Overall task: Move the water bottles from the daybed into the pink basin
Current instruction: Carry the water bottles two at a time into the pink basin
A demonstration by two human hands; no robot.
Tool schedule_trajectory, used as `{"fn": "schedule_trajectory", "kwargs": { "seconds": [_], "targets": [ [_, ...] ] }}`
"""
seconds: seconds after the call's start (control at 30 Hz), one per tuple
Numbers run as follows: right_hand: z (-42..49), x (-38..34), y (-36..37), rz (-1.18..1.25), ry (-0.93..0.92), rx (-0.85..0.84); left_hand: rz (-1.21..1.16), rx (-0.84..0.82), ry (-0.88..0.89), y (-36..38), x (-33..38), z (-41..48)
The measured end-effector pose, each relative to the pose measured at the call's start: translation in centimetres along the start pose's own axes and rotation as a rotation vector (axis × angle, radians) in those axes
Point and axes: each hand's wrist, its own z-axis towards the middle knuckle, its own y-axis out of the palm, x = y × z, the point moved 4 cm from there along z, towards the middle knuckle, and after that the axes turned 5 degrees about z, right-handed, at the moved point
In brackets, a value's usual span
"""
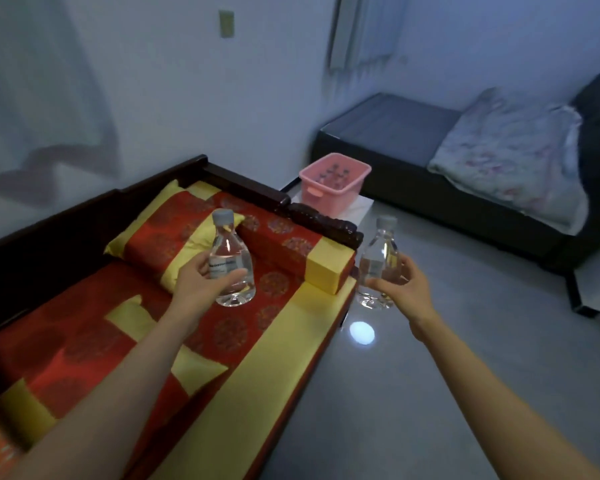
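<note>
My left hand (201, 282) grips a clear water bottle (230, 251) with a grey cap, held upright above the red and yellow daybed (250, 368). My right hand (400, 289) holds a second clear bottle (378, 261) upright over the floor, just past the daybed's edge. The pink basin (333, 188) stands beyond the daybed's carved end rail, on a low white surface. Several bottle tops show inside the basin.
A red and yellow bolster (291, 251) and pillow (167, 237) lie at the daybed's far end. A dark sofa bed (430, 174) with a pale blanket (510, 157) lines the right wall. Glossy grey floor (447, 393) lies between daybed and sofa.
</note>
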Motion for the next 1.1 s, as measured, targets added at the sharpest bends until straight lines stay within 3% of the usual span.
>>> {"fn": "schedule_trajectory", "kwargs": {
  "seconds": [0.2, 0.67, 0.9, 1.1],
  "targets": [
    [7.7, 1.1, -6.3, 0.028, 0.022, 0.063, -0.023, -0.022, -0.033, 9.7, 1.1, 6.5],
    [30.5, 4.8, -14.1, 0.049, 0.131, 0.178, -0.045, -0.263, -0.077, 27.9, 2.9, 28.4],
    [42.5, 5.8, -20.6, 0.034, 0.159, 0.21, -0.022, -0.271, -0.077, 38.9, 4.0, 38.7],
    [55.3, 6.6, -26.3, -0.029, 0.149, 0.074, -0.027, -0.144, -0.121, 47.6, 3.5, 46.7]
  ]
}}
